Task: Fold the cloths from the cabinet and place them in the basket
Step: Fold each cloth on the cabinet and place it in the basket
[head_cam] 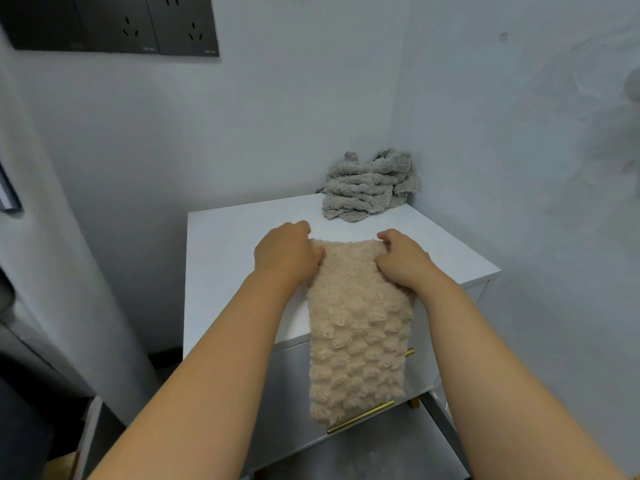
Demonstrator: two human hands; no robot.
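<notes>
While left hand [285, 252] and right hand [403, 258] curl fingers, pinching beige cloth [356, 323] corners, atop cabinet [225, 244]

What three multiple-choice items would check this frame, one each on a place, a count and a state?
1. Where is the grey cloth?
A) back right corner of the cabinet top
B) on the floor
C) in a drawer

2. How many cloths are in view?
A) one
B) two
C) four

3. How does the beige cloth lie?
A) rolled into a ball
B) flat, wholly on top
C) far end on top, the rest hanging over the front edge

Key: 1 A, it is heaped where the walls meet; 2 B, one grey and one beige; 3 C, the left hand and right hand grip its far end on top while the rest hangs down the front.
</notes>
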